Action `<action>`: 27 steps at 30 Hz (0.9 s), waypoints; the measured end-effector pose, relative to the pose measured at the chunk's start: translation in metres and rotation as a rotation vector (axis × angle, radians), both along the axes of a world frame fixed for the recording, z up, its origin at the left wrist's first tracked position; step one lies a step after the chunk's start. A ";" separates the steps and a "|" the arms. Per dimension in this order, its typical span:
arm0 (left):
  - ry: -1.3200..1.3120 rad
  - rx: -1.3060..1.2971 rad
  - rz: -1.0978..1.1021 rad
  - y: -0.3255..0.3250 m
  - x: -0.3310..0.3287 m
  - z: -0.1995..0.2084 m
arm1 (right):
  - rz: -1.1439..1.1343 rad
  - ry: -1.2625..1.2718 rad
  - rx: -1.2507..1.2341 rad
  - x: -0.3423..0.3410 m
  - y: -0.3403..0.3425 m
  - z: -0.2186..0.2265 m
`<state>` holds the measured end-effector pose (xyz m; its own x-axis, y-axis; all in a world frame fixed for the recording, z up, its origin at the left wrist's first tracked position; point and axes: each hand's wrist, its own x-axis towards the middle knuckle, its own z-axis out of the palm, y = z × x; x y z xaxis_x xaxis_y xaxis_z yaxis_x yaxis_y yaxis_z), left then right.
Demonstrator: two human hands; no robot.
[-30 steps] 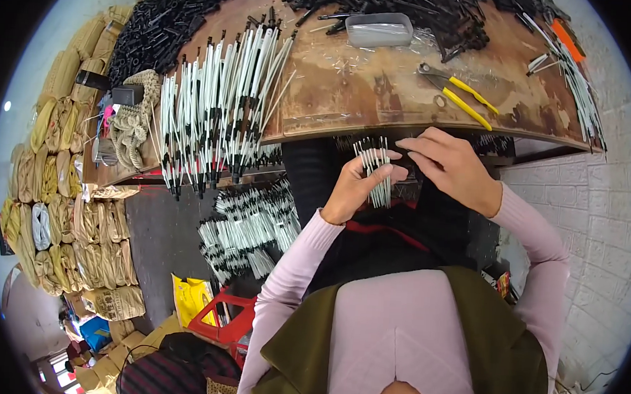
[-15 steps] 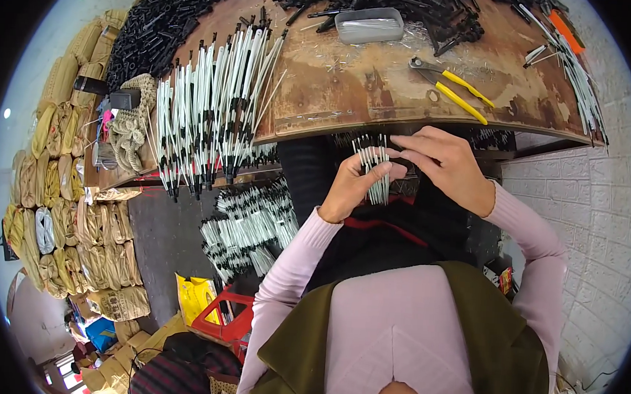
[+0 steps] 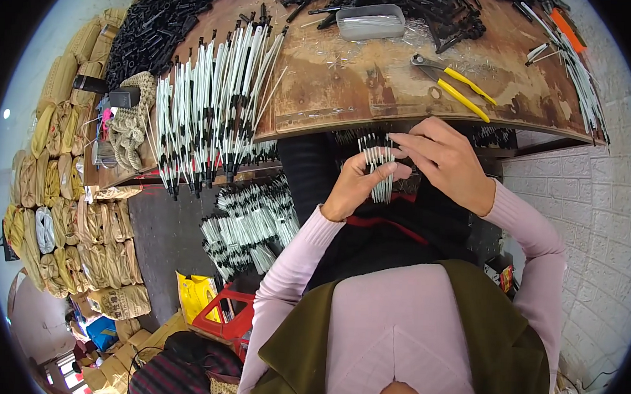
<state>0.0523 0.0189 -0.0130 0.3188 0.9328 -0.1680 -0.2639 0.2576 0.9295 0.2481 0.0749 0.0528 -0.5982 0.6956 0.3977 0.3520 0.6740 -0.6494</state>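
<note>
A: near end first; left hand (image 3: 355, 188) wraps a small bundle of thin white sticks with black tips (image 3: 380, 168), held upright over the lap just below the tabletop (image 3: 349, 92) edge; its fingers are closed round the lower part of the bundle, thumb across the front.

B: right hand (image 3: 449, 161)?

A: meets the bundle from the right; fingertips pinched together on the upper sticks near the black tips; so both hands are clamped on the same bundle, left low, right high.

B: handling?

A: my read: light, thin, fairly stiff, smooth enough to slide past each other; loose ones would fan out or drop; best taken round the middle of the white shafts with the whole hand, not by the tips.

B: what's beyond?

A: on the tabletop, yellow-handled pliers (image 3: 453, 83) just past the right hand; a clear plastic tray (image 3: 369, 21) farther back; heaps of black parts (image 3: 383, 1) along the far edge; a wide row of the same white sticks (image 3: 213, 106) lying over the left edge, well apart from the hands; more bundles on the floor (image 3: 250, 222) below; stacked sacks (image 3: 59, 183) far left.
</note>
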 end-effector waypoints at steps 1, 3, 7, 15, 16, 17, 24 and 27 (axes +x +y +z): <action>0.011 -0.014 -0.008 0.000 0.000 0.001 | -0.001 -0.037 0.161 0.000 0.002 0.001; 0.024 -0.027 -0.010 0.000 -0.001 0.002 | 0.002 -0.071 0.322 -0.001 0.004 0.005; 0.004 -0.023 -0.029 0.000 -0.001 0.002 | -0.018 -0.075 0.330 -0.002 0.002 0.003; -0.017 -0.014 -0.022 0.001 0.001 0.003 | -0.044 0.026 0.114 -0.003 0.000 -0.002; -0.017 0.007 -0.018 0.001 0.002 0.002 | -0.045 0.021 0.136 -0.004 -0.002 -0.002; -0.016 0.027 -0.013 0.001 0.002 0.001 | -0.045 0.016 0.159 -0.004 -0.002 -0.002; -0.058 0.012 -0.044 -0.001 0.001 0.000 | 0.005 -0.098 0.422 -0.002 -0.002 0.006; -0.035 0.035 -0.036 0.000 0.001 0.001 | 0.023 -0.091 0.522 -0.004 -0.002 0.006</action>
